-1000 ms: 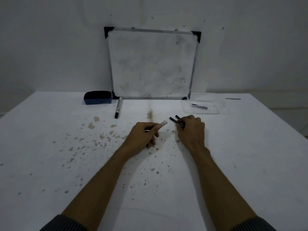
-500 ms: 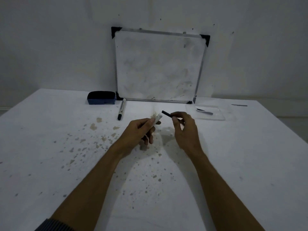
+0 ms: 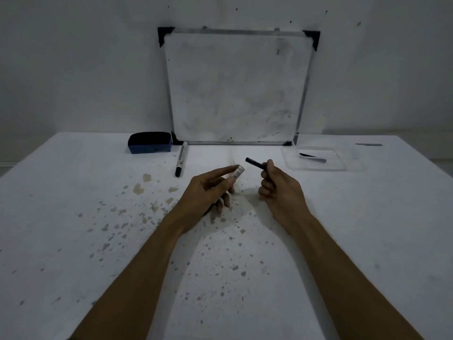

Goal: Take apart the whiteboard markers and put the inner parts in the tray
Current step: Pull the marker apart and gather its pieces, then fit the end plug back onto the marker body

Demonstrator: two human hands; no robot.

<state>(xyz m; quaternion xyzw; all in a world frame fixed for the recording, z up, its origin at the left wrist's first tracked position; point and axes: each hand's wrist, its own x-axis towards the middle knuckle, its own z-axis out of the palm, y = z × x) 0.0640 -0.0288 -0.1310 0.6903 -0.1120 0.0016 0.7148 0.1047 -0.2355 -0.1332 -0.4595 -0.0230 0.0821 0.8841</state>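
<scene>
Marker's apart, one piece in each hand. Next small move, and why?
Probably carry the right hand to the clear tray and drop the black inner part there. It is already free of the white barrel in the left hand, and the tray sits just right of it.

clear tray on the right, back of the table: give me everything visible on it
The tray is a shallow, square, clear plastic dish with a low rim, lying flat on the white table just right of the whiteboard's lower corner. Inside, near its back, lie a thin dark pointed piece and a pale strip beside it; what they are is unclear. Neither hand touches it; the right hand holds a black part to its left.
</scene>
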